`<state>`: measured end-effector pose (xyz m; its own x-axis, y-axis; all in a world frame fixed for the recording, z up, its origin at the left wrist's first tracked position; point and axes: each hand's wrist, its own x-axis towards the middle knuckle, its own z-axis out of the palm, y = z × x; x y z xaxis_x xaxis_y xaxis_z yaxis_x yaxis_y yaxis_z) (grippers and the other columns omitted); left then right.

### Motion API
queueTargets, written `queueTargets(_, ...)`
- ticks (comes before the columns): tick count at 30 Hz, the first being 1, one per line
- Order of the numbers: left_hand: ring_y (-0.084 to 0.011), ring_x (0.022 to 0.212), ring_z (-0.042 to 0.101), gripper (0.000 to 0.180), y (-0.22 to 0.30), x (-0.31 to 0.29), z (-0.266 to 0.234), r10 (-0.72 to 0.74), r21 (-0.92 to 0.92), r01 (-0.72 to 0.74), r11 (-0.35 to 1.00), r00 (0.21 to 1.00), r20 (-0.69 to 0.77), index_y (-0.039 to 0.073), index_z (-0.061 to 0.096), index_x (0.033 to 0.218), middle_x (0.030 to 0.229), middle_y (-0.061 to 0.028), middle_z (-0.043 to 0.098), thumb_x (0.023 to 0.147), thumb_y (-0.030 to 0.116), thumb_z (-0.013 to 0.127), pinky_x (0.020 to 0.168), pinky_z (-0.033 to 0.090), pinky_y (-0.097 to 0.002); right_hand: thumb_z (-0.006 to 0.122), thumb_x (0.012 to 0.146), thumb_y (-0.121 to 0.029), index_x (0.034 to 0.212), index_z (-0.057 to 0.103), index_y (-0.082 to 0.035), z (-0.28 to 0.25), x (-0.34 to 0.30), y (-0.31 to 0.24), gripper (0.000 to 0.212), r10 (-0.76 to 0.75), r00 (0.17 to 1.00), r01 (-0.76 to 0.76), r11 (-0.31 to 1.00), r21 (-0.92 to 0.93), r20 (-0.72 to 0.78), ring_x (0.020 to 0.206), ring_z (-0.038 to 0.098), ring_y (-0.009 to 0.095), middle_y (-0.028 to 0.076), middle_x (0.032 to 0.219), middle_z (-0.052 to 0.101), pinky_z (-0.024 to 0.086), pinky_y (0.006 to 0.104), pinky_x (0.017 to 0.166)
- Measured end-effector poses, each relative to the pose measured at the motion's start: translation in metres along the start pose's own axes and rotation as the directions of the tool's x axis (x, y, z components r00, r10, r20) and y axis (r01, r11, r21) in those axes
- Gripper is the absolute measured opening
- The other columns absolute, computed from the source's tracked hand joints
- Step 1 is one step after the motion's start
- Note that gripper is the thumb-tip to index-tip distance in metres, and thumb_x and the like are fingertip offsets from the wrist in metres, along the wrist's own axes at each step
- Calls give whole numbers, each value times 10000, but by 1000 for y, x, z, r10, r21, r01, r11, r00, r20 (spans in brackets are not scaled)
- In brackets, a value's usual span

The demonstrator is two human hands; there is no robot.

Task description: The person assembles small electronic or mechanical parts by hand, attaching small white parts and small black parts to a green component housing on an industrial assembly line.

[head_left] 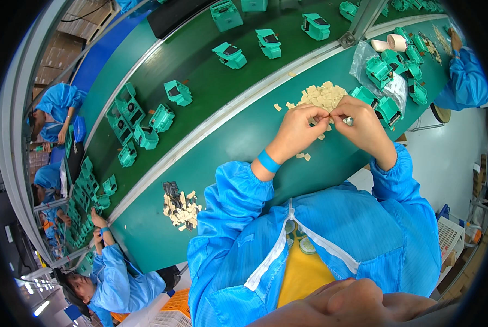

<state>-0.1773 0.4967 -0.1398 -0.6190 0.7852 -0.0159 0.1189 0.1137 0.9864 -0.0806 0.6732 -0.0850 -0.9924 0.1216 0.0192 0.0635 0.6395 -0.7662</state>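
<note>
My left hand (297, 131) and my right hand (364, 126) meet above the green bench, fingertips pinched together on a small beige paper piece (331, 117). A small shiny bit shows between the fingers of the right hand. Just beyond the fingers lies a heap of beige paper pieces (323, 95). To the right of the hands stand several green plastic housings (388, 109), some on a clear plastic bag (364, 60). A blue band circles my left wrist.
A dark green conveyor belt (200, 71) carries spaced green housings (230, 54) beyond the bench. Another pile of beige and dark scraps (181, 207) lies at the left. Two tape rolls (391, 43) sit far right. Other workers in blue coats sit at the left (118, 278) and far right (467, 76).
</note>
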Motion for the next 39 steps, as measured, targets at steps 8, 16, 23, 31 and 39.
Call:
queueTargets(8,-184,802,700,190,-7,3,5,37,-6,-37,999,999,-12,-5,755,1034,936,-118,741,913,139,733,672,538,-309,696,803,-26,862,690,44,0,5,9,92,28,1000,-27,999,18,-10,761,649,322,150,818,634,526,402,697)
queueTargets(16,-247,866,640,108,-11,6,6,194,419,-142,897,977,-85,56,750,955,899,-52,719,866,115,734,834,444,-387,682,865,-51,882,705,25,32,19,69,81,-23,971,-39,967,-254,-238,770,647,326,145,840,647,534,410,717)
queueTargets(23,-211,867,604,107,-18,8,7,420,674,-269,688,905,-68,110,732,946,840,-8,653,841,90,740,805,388,-386,674,887,-45,923,721,19,31,18,68,88,167,961,-164,986,31,-221,763,677,293,147,868,671,543,380,698)
queueTargets(31,-208,944,594,248,-11,6,12,476,849,-334,409,872,114,87,682,990,936,-18,628,756,85,765,855,407,-434,711,949,-272,711,622,-33,7,32,37,349,552,781,-622,650,436,292,603,541,79,3,695,578,425,233,518)
queueTargets(39,-209,945,595,268,2,1,12,506,854,-342,392,855,110,89,688,1045,949,-25,627,794,121,777,848,409,-428,688,884,-153,805,695,-6,-7,21,48,168,471,820,-571,638,516,325,610,589,97,17,704,630,468,240,544)
